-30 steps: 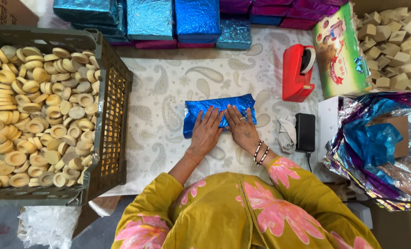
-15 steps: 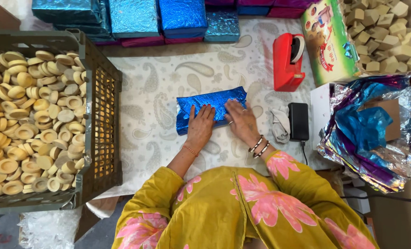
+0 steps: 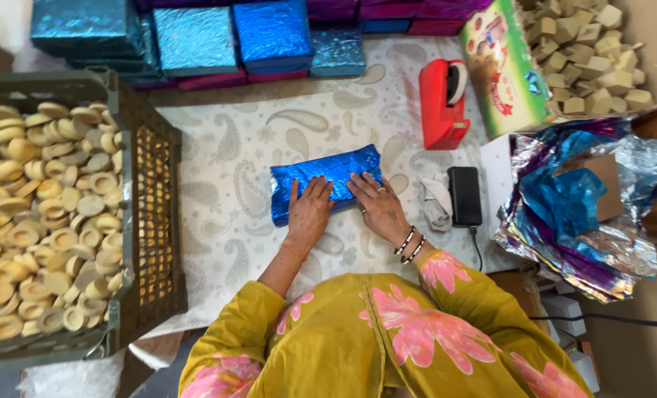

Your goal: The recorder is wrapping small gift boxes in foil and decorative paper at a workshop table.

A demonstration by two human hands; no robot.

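Note:
A packet wrapped in shiny blue foil [image 3: 321,177] lies on the paisley-patterned white cloth [image 3: 225,162] in front of me. My left hand [image 3: 308,210] lies flat on its near edge, left of the middle, fingers pointing away. My right hand [image 3: 376,203], with a ring and dark bangles at the wrist, presses down the packet's near right part. Both hands hold the foil down against the cloth. My yellow sleeves with pink flowers fill the bottom of the view.
A dark plastic crate [image 3: 148,221] full of round pale soaps stands at the left. Wrapped blue and pink packets [image 3: 269,33] are stacked at the back. A red tape dispenser [image 3: 443,103], a black device [image 3: 464,195], loose foil sheets [image 3: 579,214] and pale cubes [image 3: 594,66] lie at the right.
Both hands stay pressed on the blue packet and have shifted slightly along its near edge. The view has drifted a little.

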